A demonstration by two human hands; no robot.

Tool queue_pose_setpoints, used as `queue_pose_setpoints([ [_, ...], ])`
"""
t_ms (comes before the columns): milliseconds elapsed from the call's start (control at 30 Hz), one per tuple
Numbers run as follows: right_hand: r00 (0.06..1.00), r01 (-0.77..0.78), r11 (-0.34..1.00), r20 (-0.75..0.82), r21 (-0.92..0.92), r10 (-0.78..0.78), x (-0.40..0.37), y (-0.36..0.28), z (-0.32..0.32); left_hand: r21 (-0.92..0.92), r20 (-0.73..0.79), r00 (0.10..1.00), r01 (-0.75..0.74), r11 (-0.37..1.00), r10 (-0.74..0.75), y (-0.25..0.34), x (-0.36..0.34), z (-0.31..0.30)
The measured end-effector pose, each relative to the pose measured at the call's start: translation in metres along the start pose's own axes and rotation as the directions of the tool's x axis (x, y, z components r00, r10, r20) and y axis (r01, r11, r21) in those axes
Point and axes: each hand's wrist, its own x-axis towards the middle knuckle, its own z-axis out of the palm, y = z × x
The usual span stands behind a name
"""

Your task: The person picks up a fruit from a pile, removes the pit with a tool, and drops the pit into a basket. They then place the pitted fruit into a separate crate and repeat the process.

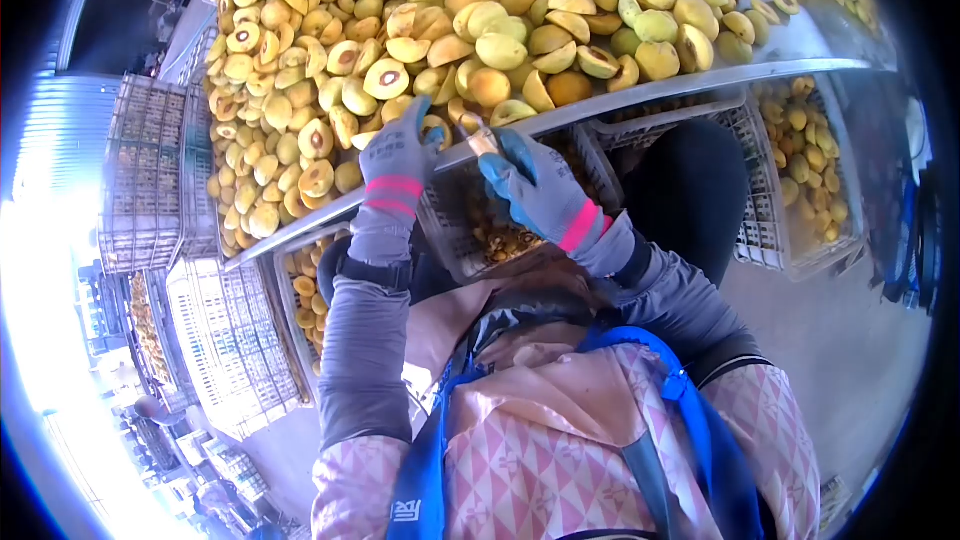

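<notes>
- Gripping fruit at table edge: left hand curled round it, right hand pinching tool against it.
- Pile looks mostly halved; some fruit seems whole, so work remains.

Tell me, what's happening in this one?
A person in gloves works at the rim of a table heaped with a pile of halved yellow fruit. The left hand grips one piece at the rim, and the right hand holds a small metal tool to it. A crate under the hands holds scraps. Another crate on the right holds fruit.
</notes>
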Motion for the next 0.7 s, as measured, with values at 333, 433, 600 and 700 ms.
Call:
queue_pose_setpoints([
  [333,0.931,0.302,0.815,-0.033,-0.495,-0.365,-0.003,0.008,-0.016,0.466,0.257,0.948,-0.292,0.835,0.188,0.006,0.017,-0.025],
  [433,0.952,0.267,0.864,-0.025,-0.428,-0.306,-0.006,0.009,-0.014,-0.175,0.133,0.963,-0.211,0.962,0.235,-0.013,0.018,-0.005],
  [600,0.969,0.208,0.832,-0.006,-0.515,-0.246,-0.012,-0.021,-0.011,-0.866,0.228,0.973,0.218,0.45,-0.033,-0.001,0.005,-0.03],
  [700,0.895,0.383,0.752,0.014,-0.536,-0.446,-0.006,-0.003,-0.008,-0.982,0.186,0.98,0.188,-0.017,0.065,0.011,-0.027,-0.023],
])
